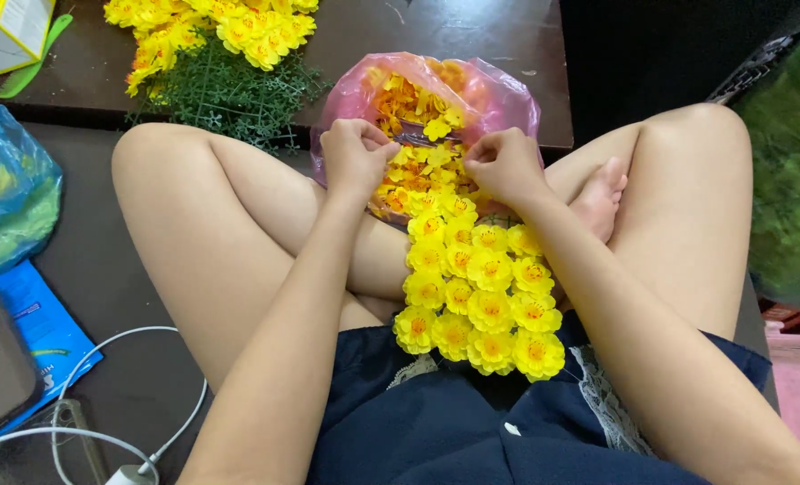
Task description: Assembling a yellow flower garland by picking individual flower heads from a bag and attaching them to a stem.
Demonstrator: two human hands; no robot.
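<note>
Yellow artificial flower garland [476,296] trails down the lap; left hand [355,160] and right hand [506,166] pinch its upper end, fingers curled closed, over the pink plastic bag [508,99] of loose orange-yellow blossoms [409,99].

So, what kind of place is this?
Probably a home floor used for craft work: a low dark table, a pink bag of yellow fabric flowers, and a white charging cable on the floor.

A single head-worn camera looks steeply down, close over the person's crossed legs, facing the dark tabletop [472,36] ahead.
</note>
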